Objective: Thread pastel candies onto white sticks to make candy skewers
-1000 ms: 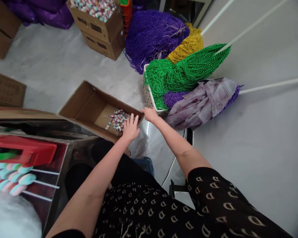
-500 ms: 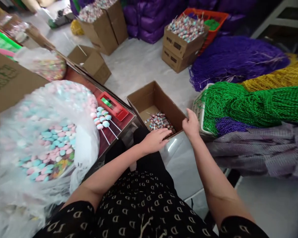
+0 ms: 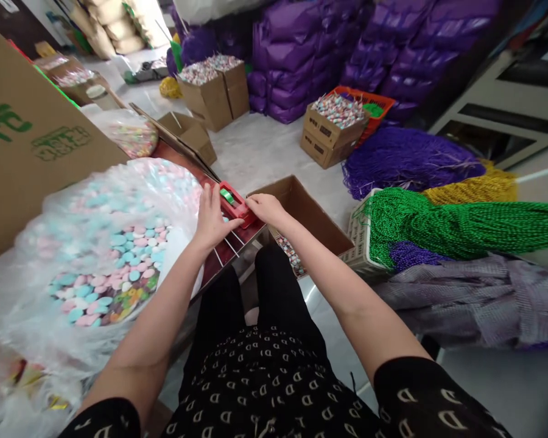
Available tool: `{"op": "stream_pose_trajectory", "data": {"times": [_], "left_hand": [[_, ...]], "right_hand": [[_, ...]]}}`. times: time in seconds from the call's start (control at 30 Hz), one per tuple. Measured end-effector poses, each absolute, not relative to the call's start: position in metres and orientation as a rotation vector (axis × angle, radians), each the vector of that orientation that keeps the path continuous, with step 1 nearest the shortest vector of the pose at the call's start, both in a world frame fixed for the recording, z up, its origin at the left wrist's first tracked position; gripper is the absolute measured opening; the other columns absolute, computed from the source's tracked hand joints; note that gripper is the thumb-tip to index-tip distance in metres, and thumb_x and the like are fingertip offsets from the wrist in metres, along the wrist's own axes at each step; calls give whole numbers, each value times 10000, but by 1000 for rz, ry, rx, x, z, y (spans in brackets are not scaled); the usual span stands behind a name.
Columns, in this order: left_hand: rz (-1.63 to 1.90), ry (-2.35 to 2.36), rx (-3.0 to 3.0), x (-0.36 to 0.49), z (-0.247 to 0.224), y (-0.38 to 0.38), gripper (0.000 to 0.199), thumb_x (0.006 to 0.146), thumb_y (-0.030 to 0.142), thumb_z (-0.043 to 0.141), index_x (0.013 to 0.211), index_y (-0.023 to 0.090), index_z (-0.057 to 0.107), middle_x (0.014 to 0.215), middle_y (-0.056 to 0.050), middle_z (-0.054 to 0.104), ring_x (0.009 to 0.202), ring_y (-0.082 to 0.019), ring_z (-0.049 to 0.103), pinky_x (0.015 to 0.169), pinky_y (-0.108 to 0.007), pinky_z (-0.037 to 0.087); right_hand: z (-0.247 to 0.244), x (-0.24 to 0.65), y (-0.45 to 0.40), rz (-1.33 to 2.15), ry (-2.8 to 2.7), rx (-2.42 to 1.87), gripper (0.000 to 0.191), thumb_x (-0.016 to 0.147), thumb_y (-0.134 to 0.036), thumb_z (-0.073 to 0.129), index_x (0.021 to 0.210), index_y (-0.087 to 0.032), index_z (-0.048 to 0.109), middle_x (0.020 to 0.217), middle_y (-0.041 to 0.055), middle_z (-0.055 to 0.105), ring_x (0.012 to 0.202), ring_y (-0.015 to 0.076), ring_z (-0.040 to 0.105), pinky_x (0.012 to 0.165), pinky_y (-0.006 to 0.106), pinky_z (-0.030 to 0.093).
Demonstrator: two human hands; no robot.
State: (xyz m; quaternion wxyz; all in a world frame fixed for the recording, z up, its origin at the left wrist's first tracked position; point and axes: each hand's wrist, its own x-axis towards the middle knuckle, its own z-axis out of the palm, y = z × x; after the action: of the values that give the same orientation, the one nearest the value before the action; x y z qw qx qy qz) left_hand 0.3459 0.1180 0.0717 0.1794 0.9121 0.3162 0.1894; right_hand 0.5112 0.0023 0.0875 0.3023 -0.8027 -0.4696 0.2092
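Note:
My left hand (image 3: 214, 220) is open over the candy skewers, its thumb stretched toward the near end of the red tape dispenser (image 3: 237, 205). My right hand (image 3: 267, 208) reaches in from the other side, with its fingertips at the dispenser's right end; what they pinch, if anything, is hidden. A roll of green tape (image 3: 227, 196) sits in the dispenser. White sticks (image 3: 232, 245) show below my left hand on the dark red table (image 3: 210, 266); most of the candy on them is covered. Left of them lies a big plastic bag of pastel candies (image 3: 137, 252).
An open cardboard box (image 3: 322, 219) with wrapped candies stands on the floor below my right forearm. Right of it is a crate (image 3: 358, 237) with green beaded strands (image 3: 438, 225). Filled boxes (image 3: 333, 131) and purple bales (image 3: 292, 55) stand farther back.
Both hands have moved left from the open cardboard box to the tape dispenser. The view has shifted, showing more of the background. My left hand now covers most of the skewered candy.

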Motion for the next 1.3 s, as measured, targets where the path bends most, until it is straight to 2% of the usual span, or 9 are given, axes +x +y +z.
{"op": "stream_pose_trajectory", "data": {"times": [0.1,0.23,0.33,0.6,0.8,0.9,1.0,1.17,1.3], "left_hand": [[416,936,2544,351,56,127,1423,601,548,981,1714,198,166,1810,-246,93,1686,-443,66,1359,-631,152],[349,988,2489,357,51,126,1473,601,565,975,1723,185,100,1808,-262,58,1688,-437,17,1358,-619,149],[332,1003,2472,363,51,124,1488,598,562,971,1723,165,81,1806,-271,49,1689,-437,15,1354,-613,170],[444,989,2463,375,41,121,1425,620,461,924,1716,162,63,1797,-272,121,1682,-431,137,1337,-623,237],[396,1014,2475,371,52,116,1474,647,572,918,1724,165,-3,1799,-272,115,1661,-431,228,1337,-612,241],[371,1011,2482,370,56,113,1481,652,578,925,1728,217,-26,1812,-242,85,1681,-416,162,1339,-634,212],[369,1003,2490,370,57,112,1507,637,546,940,1725,223,-50,1816,-232,69,1686,-421,123,1334,-668,190],[342,987,2502,371,58,112,1476,654,527,932,1725,224,-37,1817,-228,65,1690,-425,80,1324,-693,185],[326,995,2488,371,56,115,1444,668,538,923,1726,232,-10,1817,-227,64,1688,-432,83,1322,-705,171]], "right_hand": [[97,509,21,584,-1325,-2266,420,1066,-413,494,1035,-189,849,1123,110,826,1078,247,737,883,286,511],[102,509,34,658,-1336,-2346,469,1005,-551,594,951,-167,857,980,144,817,994,275,747,801,305,514],[106,508,33,701,-1356,-2359,423,974,-532,648,950,-161,850,908,130,803,936,266,741,772,305,517],[123,480,9,340,-1365,-2352,293,1023,-335,585,1049,-166,823,1290,140,741,1226,305,651,1021,373,508],[114,487,-22,543,-1192,-2167,226,952,-288,651,793,-176,766,842,52,763,846,189,674,798,285,488],[93,492,-40,736,-965,-2025,268,919,-258,676,662,-181,673,622,-10,661,599,115,561,627,241,425],[78,494,-47,913,-741,-1906,237,917,-249,678,691,-183,657,503,-57,556,421,76,401,477,233,322],[78,495,-47,1128,-588,-1618,53,879,-220,728,907,-175,727,445,-95,486,362,63,309,394,219,214],[73,491,-44,1092,-522,-1604,116,906,-266,716,830,-179,707,424,-102,419,367,64,289,399,217,223]]}}
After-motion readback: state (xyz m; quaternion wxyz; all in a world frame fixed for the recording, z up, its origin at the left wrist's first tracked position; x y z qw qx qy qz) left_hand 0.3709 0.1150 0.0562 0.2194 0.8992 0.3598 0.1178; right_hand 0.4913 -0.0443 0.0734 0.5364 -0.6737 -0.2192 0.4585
